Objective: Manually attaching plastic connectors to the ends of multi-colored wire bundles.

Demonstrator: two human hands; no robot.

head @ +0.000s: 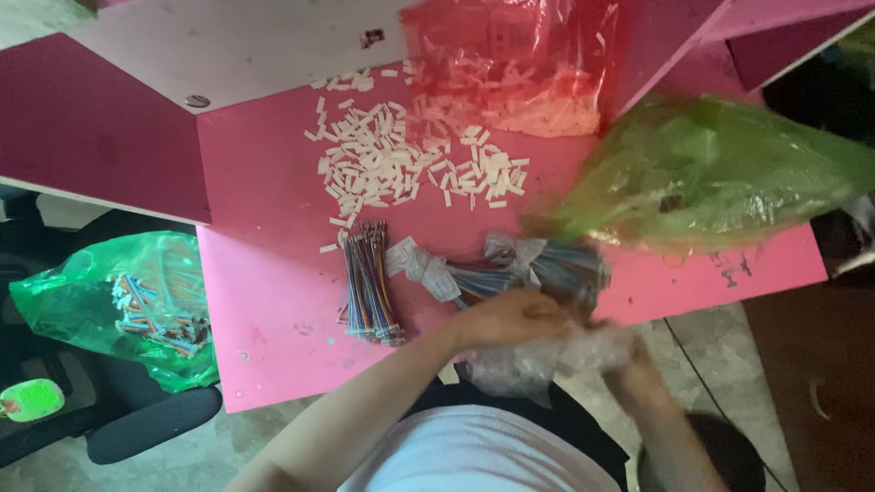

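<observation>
Left hand [515, 314] is reaching across the near edge of the pink table [264, 228], fingers curled down over a clear crinkled plastic bag [538, 360] and closing on its top. Right hand [629, 351] is sitting just to the right of it, mostly blurred and buried in the same plastic; it is touching the bag, but whether its fingers are spread or pinching cannot be told.

The bag is hanging over the near table edge, between the two hands and the person's white shirt [492, 456]. Just beyond the hands, a taped bundle of multicoloured wires [538, 269] is lying on the table, touching or nearly touching the left hand's knuckles.

To the left of that, a second wire bundle [369, 282] is lying lengthwise, near to far, well clear of both hands. Farther back, a scatter of small white connector pieces [392, 159] is spreading across the middle of the table. A red plastic bag [510, 64] holding more white pieces is sitting at the far edge. A green plastic bag [720, 173], blurred, is lying on the right. Another green bag of wires [118, 301] is resting on a black chair [137, 424] off the table's left side.
</observation>
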